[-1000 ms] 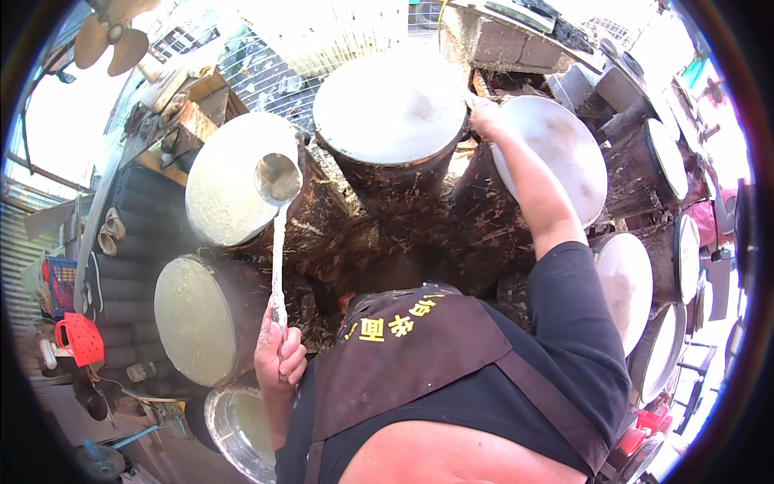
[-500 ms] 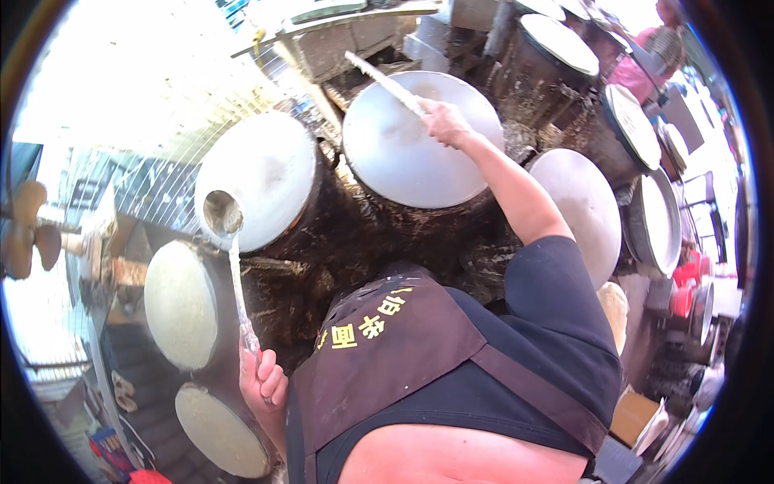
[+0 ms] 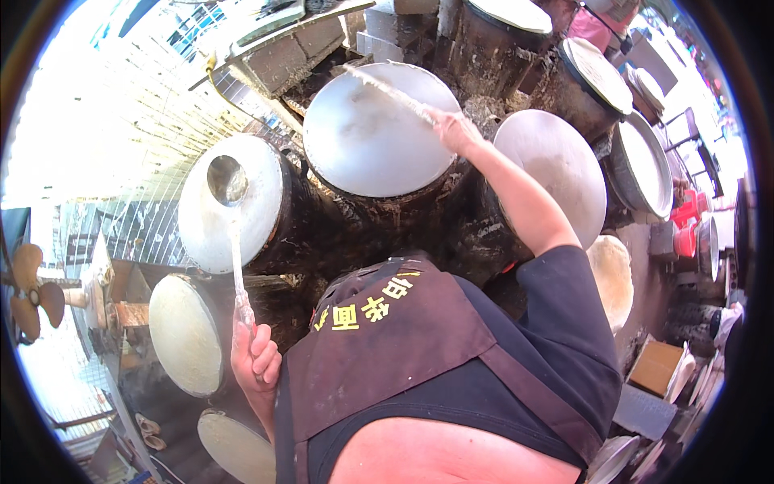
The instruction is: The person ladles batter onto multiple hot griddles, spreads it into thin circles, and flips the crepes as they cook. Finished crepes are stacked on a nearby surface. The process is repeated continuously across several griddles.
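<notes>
My left hand (image 3: 255, 359) grips the long white-crusted handle of a metal ladle (image 3: 226, 179), whose bowl is over a round pale griddle (image 3: 214, 238) at left. My right hand (image 3: 456, 131) is closed on a long, batter-coated stick (image 3: 379, 85), held across the upper middle griddle (image 3: 371, 149). Another round griddle (image 3: 564, 157) lies right of my forearm. These plates top dark, crusted, drum-shaped stoves (image 3: 387, 226). At lower left, a round plate (image 3: 184, 335) bears a thin pale layer; whether the stick touches the middle surface I cannot tell.
More drum stoves (image 3: 500, 56) line the upper right, near a person in pink (image 3: 613, 24). A fan (image 3: 32, 290) is at far left beside a wire grating (image 3: 153, 161). Red plastic containers (image 3: 685, 206) and a cardboard box (image 3: 657, 367) are at right.
The view has turned right, swinging the fan down the left side. My right hand has brought the stick across the middle griddle; the ladle now hangs over a different griddle.
</notes>
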A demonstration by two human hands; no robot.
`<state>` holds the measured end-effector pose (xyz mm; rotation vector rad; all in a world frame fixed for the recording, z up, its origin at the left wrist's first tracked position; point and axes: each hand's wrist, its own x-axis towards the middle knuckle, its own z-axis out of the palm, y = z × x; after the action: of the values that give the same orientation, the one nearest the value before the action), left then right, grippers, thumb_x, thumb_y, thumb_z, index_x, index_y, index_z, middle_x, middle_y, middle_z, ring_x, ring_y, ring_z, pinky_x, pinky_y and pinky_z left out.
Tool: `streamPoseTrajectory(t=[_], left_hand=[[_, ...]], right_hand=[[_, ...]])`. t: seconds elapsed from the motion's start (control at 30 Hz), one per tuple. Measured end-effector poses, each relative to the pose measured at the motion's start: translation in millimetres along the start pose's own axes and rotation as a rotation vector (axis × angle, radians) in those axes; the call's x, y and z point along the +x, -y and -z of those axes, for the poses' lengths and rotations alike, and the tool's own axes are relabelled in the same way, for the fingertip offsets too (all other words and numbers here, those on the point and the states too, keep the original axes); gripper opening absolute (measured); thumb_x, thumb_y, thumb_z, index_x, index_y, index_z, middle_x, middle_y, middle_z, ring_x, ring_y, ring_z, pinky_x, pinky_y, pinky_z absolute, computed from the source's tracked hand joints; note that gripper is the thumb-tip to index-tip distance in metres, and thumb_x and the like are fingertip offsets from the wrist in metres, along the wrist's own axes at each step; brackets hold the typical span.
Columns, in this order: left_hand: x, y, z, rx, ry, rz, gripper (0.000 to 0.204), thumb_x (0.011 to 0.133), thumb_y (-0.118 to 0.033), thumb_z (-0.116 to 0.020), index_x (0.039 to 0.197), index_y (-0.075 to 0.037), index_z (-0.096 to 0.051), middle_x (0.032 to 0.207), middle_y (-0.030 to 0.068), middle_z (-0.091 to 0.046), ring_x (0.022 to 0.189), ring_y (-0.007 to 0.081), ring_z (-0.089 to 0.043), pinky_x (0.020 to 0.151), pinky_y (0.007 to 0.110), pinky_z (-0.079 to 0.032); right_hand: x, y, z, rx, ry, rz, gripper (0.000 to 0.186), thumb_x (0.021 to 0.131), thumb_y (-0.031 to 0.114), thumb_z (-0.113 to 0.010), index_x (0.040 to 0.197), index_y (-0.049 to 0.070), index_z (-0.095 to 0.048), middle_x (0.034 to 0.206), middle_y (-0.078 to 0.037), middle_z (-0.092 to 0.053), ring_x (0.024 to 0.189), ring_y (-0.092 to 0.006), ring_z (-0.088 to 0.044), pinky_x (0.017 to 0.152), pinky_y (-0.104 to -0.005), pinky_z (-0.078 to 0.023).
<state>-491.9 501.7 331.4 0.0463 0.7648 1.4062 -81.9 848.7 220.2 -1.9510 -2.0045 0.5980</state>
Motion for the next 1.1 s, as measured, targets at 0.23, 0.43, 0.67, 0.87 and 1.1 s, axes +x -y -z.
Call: streamPoseTrajectory(t=[0.23, 0.43, 0.67, 0.87, 1.1], left_hand=[[1, 0, 3, 0.025, 0.025, 0.056, 0.032, 0.103, -0.025, -0.037, 0.134, -0.015, -0.039, 0.062, -0.0015, -0.035, 0.036, 0.0033, -0.030, 0.026, 0.018, -0.031], [-11, 1, 12, 0.022, 0.033, 0.066, 0.034, 0.103, -0.025, -0.036, 0.135, -0.016, -0.037, 0.063, -0.0017, -0.035, 0.036, 0.0030, -0.030, 0.026, 0.018, -0.030], [-16, 5, 13, -0.006, 0.023, 0.056, 0.037, 0.103, -0.026, -0.035, 0.139, -0.016, -0.032, 0.063, -0.0014, -0.034, 0.037, 0.0033, -0.029, 0.026, 0.018, -0.030], [-13, -3, 44, 0.077, 0.085, 0.132, 0.022, 0.103, -0.027, -0.036, 0.115, -0.010, -0.043, 0.060, -0.0043, -0.032, 0.036, 0.0027, -0.027, 0.026, 0.018, -0.026], [-40, 0, 54, 0.140, 0.037, 0.150, 0.037, 0.102, -0.035, -0.039, 0.073, -0.013, -0.037, 0.047, -0.0070, -0.025, 0.030, 0.0033, -0.021, 0.024, 0.019, -0.023]], right_hand=[[23, -70, 50, -0.169, -0.028, 0.052, 0.044, 0.091, 0.012, -0.050, 0.135, 0.017, -0.048, 0.102, -0.020, -0.066, 0.074, -0.0310, -0.067, 0.069, -0.0411, -0.055], [-20, -67, 59, -0.104, 0.267, -0.291, 0.045, 0.086, 0.011, -0.048, 0.130, 0.018, -0.052, 0.098, -0.021, -0.066, 0.073, -0.0327, -0.067, 0.068, -0.0414, -0.056], [-42, -57, 25, 0.219, -0.059, -0.179, 0.048, 0.092, 0.013, -0.047, 0.139, 0.021, -0.043, 0.062, -0.007, -0.057, 0.041, -0.0149, -0.050, 0.036, -0.0294, -0.045], [-86, -79, 15, 0.206, -0.177, -0.179, 0.051, 0.087, 0.014, -0.049, 0.137, 0.019, -0.046, 0.088, -0.021, -0.065, 0.076, -0.0339, -0.063, 0.073, -0.0423, -0.051], [-146, -160, 73, 0.114, -0.186, -0.565, 0.047, 0.089, 0.015, -0.042, 0.136, 0.019, -0.045, 0.071, -0.012, -0.063, 0.051, -0.0221, -0.059, 0.049, -0.0383, -0.052]])
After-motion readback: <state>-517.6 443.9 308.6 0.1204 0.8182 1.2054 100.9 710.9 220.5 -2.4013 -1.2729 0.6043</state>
